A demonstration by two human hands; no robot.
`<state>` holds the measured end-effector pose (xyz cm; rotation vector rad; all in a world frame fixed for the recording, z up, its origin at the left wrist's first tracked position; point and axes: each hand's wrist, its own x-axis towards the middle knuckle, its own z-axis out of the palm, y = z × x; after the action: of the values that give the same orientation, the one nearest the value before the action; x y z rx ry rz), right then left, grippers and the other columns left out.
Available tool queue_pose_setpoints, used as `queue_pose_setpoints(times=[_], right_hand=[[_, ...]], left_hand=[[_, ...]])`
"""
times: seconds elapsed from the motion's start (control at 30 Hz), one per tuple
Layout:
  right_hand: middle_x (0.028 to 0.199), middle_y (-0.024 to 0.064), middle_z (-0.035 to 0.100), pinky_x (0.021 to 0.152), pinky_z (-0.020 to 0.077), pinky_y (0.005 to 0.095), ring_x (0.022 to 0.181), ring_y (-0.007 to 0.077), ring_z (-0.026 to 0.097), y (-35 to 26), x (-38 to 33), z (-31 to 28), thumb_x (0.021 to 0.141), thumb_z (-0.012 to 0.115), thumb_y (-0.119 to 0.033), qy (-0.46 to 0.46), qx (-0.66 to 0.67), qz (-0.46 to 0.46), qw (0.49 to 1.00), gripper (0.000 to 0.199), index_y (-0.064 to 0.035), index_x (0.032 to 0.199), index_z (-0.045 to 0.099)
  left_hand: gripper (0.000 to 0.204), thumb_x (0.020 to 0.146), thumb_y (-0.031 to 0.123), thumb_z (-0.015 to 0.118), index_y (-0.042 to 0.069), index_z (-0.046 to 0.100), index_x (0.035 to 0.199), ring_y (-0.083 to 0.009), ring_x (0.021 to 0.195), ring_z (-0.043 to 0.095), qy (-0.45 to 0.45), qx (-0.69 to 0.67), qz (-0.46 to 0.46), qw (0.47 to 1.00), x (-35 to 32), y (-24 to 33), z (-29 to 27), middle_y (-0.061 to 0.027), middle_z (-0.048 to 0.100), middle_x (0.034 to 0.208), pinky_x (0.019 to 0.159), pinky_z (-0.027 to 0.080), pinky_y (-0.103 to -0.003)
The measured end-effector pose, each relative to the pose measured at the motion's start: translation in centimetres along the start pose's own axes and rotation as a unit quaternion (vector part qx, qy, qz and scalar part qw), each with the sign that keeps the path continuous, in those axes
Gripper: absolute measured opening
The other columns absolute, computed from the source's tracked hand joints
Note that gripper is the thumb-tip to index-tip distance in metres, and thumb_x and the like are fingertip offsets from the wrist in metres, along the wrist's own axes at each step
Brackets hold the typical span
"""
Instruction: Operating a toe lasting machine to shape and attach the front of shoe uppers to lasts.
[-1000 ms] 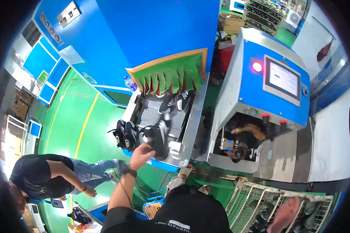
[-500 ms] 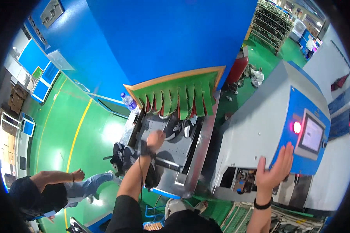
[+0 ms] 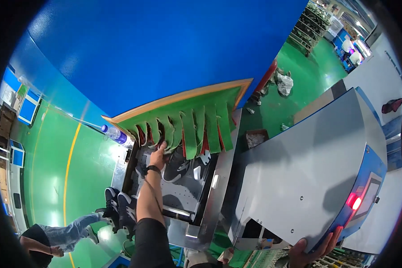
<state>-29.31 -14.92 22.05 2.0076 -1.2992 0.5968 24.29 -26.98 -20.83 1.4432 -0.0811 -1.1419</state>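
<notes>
My left hand reaches over the tray to the hanging green strips of a blue machine. Its fingertips are partly hidden there, so any grip is unclear. A black, grey and white sneaker lies on the tray just right of this hand. Another sneaker sits further right, partly under the strips. Left of my wrist a dark shape shows, only in part. My right hand lies with fingers apart on the lower edge of a grey and blue machine, below its red light.
More sneakers stand at the tray's near left side. A capped plastic bottle lies by the opening's left corner. Another person is at lower left on the green floor. A carton and a white bag lie behind the grey machine.
My left hand has gone forward from above the tray to the green strips. The right hand has dropped from beside the screen to the machine's lower edge. The view has shifted.
</notes>
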Motion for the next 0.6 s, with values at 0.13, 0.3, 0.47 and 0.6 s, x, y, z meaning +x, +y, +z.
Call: queue_pose_setpoints(times=[0.13, 0.3, 0.47, 0.6], right_hand=[[0.156, 0.0326, 0.040, 0.118, 0.0343, 0.0618, 0.142, 0.0506, 0.044, 0.1, -0.8, 0.2, 0.102, 0.056, -0.036, -0.036, 0.016, 0.042, 0.998, 0.069, 0.0068, 0.153, 0.040], [0.152, 0.0313, 0.046, 0.117, 0.0349, 0.0633, 0.140, 0.0513, 0.045, 0.4, -1.2, 1.1, 0.101, 0.056, -0.036, -0.002, 0.044, 0.038, 0.998, 0.067, 0.0079, 0.150, 0.043], [0.149, 0.0287, 0.053, 0.117, 0.0368, 0.0563, 0.139, 0.0454, 0.050, 0.3, -0.2, 1.3, 0.102, 0.057, -0.038, 0.033, 0.043, 0.009, 0.998, 0.064, 0.0074, 0.147, 0.048], [0.147, 0.0252, 0.056, 0.117, 0.0365, 0.0553, 0.139, 0.0428, 0.052, -0.7, 0.8, 1.0, 0.100, 0.060, -0.037, 0.060, 0.042, 0.036, 0.997, 0.063, 0.0061, 0.145, 0.052]], left_hand=[[0.044, 0.095, 0.047, 0.077, 0.010, 0.065, 0.117, -0.0181, 0.077, 0.068, -0.112, 0.006, -0.034, 0.993, -3.5, 4.5, -0.1, -0.0039, 0.070, 0.101, 0.059, 0.050, -0.030], [0.049, 0.095, 0.051, 0.076, 0.006, 0.069, 0.112, -0.0124, 0.072, 0.061, -0.088, 0.136, -0.009, 0.987, -7.6, 8.2, 2.9, -0.0023, 0.069, 0.093, 0.057, 0.050, -0.028], [0.053, 0.091, 0.050, 0.079, 0.003, 0.074, 0.115, -0.0146, 0.078, 0.064, -0.030, 0.119, 0.026, 0.992, -13.5, 9.0, 1.8, -0.0035, 0.070, 0.094, 0.067, 0.054, -0.033], [0.036, 0.095, 0.041, 0.075, 0.012, 0.072, 0.116, -0.0182, 0.078, 0.068, -0.006, -0.027, -0.039, 0.999, -19.7, 11.5, -2.8, -0.0045, 0.072, 0.097, 0.060, 0.049, -0.033]])
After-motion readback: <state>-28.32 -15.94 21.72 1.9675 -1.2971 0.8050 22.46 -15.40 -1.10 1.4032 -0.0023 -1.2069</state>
